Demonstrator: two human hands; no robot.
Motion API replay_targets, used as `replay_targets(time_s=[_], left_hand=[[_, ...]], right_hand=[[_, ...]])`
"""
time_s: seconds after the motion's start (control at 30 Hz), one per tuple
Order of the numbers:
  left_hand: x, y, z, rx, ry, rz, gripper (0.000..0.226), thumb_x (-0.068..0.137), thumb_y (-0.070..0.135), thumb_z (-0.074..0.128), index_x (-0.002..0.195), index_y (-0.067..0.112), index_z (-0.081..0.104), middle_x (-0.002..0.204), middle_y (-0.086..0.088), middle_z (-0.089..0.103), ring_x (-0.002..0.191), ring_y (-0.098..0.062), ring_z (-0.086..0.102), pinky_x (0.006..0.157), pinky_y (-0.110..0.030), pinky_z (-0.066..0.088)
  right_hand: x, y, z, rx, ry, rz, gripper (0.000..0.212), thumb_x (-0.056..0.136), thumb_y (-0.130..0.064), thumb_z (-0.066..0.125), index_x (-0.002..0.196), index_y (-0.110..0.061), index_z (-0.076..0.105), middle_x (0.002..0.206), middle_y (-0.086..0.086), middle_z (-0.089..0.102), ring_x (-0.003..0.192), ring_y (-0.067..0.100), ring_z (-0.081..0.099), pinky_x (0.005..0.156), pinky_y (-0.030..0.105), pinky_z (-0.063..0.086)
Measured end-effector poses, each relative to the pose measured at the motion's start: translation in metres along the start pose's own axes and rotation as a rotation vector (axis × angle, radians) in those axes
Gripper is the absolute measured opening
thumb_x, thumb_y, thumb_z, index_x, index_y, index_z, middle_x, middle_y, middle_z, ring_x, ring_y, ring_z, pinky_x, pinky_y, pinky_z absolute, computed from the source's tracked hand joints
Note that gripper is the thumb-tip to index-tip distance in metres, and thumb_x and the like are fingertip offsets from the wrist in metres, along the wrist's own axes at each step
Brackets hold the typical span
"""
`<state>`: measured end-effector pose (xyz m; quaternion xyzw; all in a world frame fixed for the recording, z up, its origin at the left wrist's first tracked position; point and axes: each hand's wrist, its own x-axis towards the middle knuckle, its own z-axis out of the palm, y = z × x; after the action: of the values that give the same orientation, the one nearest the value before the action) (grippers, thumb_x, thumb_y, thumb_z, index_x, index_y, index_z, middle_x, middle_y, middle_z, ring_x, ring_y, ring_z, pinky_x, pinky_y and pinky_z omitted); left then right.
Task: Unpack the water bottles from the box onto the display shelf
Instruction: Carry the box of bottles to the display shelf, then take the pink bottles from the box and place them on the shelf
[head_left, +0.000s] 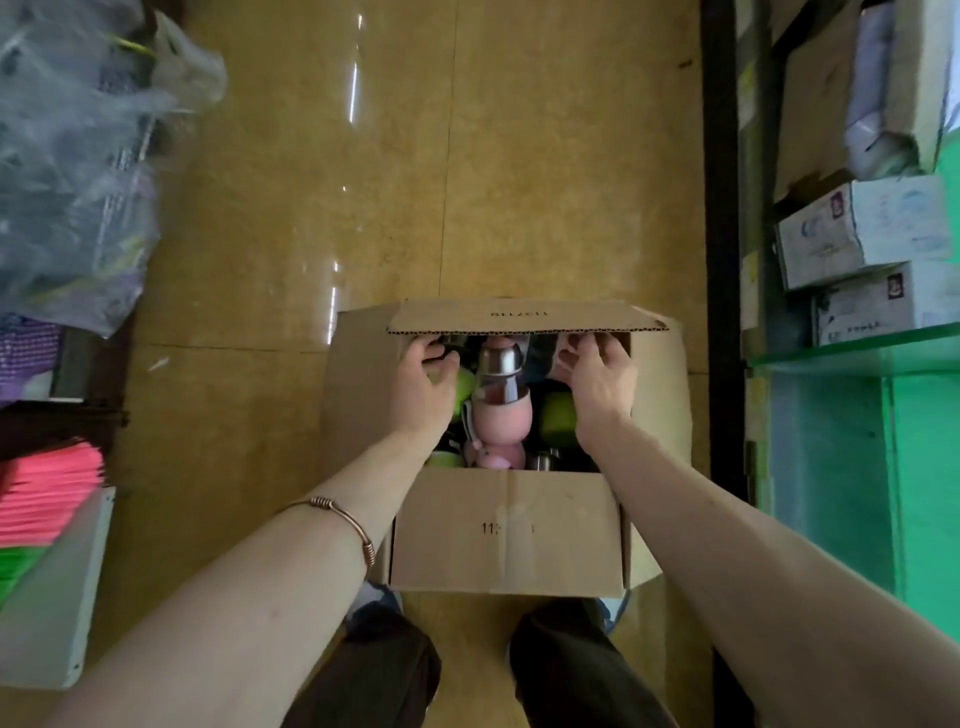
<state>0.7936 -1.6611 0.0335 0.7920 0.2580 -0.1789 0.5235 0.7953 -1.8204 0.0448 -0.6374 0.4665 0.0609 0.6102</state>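
Observation:
An open cardboard box (506, 530) stands on the floor in front of my knees. Several water bottles lie inside: a pink bottle with a steel cap (501, 410) in the middle, with green bottles (557, 418) beside it. My left hand (423, 387) reaches into the far left of the box, its fingers curled over a green bottle (466, 385) with a dark strap. My right hand (602, 376) is in the far right, fingers curled on a pale pink bottle (565, 358) that is partly hidden under the far flap. The green glass display shelf (852, 356) is on the right.
White product boxes (862, 228) sit stacked on the shelf at right, beside a dark upright post (719, 208). Plastic-wrapped goods (67, 166) pile up at far left, with pink and green folders (47, 499) below them. Yellow tiled floor (395, 182) lies beyond the box.

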Motion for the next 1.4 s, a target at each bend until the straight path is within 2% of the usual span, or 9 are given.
replay_targets(time_s=[0.13,0.23,0.4,0.6,0.7,0.83,0.93,1.1,1.4], left_hand=[[0.045,0.022,0.002,0.481,-0.069,0.363,0.062,0.092,0.008,0.054,0.147,0.024,0.030,0.152,-0.003,0.027,0.140,-0.022,0.026,0.116,-0.040,0.027],[0.079,0.018,0.013,0.805,-0.136,0.442,0.067,0.094,0.010,0.050,0.152,0.018,0.016,0.159,-0.002,0.012,0.146,-0.024,0.010,0.119,-0.038,0.013],[0.112,-0.010,0.038,1.170,-0.128,0.473,0.054,0.102,0.027,0.034,0.152,0.020,0.013,0.159,0.001,0.015,0.147,-0.022,0.010,0.119,-0.043,0.006],[0.125,-0.012,0.042,1.276,-0.022,0.674,0.036,0.098,0.009,0.036,0.132,0.015,0.046,0.129,-0.006,0.055,0.117,-0.028,0.050,0.094,-0.037,0.035],[0.135,-0.008,0.040,1.271,-0.070,0.704,0.032,0.096,0.006,0.039,0.124,0.014,0.052,0.120,-0.007,0.059,0.111,-0.028,0.051,0.082,-0.035,0.037],[0.139,-0.006,0.039,1.314,-0.067,0.697,0.032,0.097,0.006,0.038,0.123,0.012,0.055,0.114,-0.011,0.063,0.109,-0.029,0.051,0.074,-0.034,0.032],[0.131,0.002,0.042,1.302,-0.125,0.600,0.033,0.094,0.004,0.042,0.124,0.011,0.055,0.115,-0.015,0.062,0.108,-0.032,0.054,0.078,-0.037,0.040],[0.090,-0.003,0.033,1.132,-0.213,0.467,0.046,0.098,0.017,0.042,0.142,0.007,0.035,0.146,-0.014,0.035,0.132,-0.034,0.034,0.104,-0.044,0.035],[-0.034,-0.045,-0.001,1.181,-0.502,0.361,0.039,0.097,0.031,0.037,0.134,0.017,0.045,0.132,-0.011,0.043,0.125,-0.031,0.035,0.104,-0.041,0.032]], right_hand=[[0.036,-0.023,0.008,-0.595,-0.212,-0.389,0.052,0.098,-0.023,0.045,0.148,-0.016,0.033,0.147,0.005,0.043,0.134,0.021,0.040,0.109,0.031,0.033],[0.074,-0.019,0.019,-1.060,-0.359,-0.554,0.061,0.097,-0.024,0.048,0.151,-0.011,0.023,0.156,0.009,0.026,0.144,0.023,0.021,0.116,0.031,0.019],[0.111,0.007,0.030,-1.391,-0.372,-0.678,0.051,0.101,-0.023,0.040,0.149,-0.019,0.024,0.157,0.005,0.021,0.146,0.025,0.012,0.118,0.038,0.013],[0.122,0.019,0.037,-1.431,-0.197,-0.894,0.034,0.101,-0.025,0.040,0.133,-0.020,0.049,0.126,0.007,0.056,0.119,0.029,0.048,0.102,0.036,0.030],[0.130,0.005,0.044,-1.378,-0.266,-0.835,0.026,0.097,-0.021,0.046,0.115,-0.015,0.063,0.111,0.011,0.062,0.103,0.033,0.056,0.082,0.036,0.042],[0.137,-0.012,0.050,-1.412,-0.312,-0.691,0.023,0.095,-0.021,0.053,0.112,-0.014,0.067,0.111,0.016,0.062,0.103,0.034,0.058,0.081,0.035,0.046],[0.122,-0.006,0.053,-1.469,-0.257,-0.649,0.025,0.098,-0.014,0.047,0.120,-0.008,0.059,0.119,0.017,0.056,0.111,0.034,0.054,0.084,0.034,0.043],[0.072,0.015,0.030,-1.362,-0.400,-0.619,0.048,0.100,-0.027,0.040,0.139,0.000,0.034,0.151,0.017,0.027,0.142,0.029,0.021,0.115,0.038,0.022],[-0.027,0.047,-0.025,-1.441,-0.568,-0.333,0.044,0.098,-0.039,0.041,0.130,-0.009,0.049,0.130,0.014,0.048,0.121,0.032,0.047,0.095,0.041,0.040]])
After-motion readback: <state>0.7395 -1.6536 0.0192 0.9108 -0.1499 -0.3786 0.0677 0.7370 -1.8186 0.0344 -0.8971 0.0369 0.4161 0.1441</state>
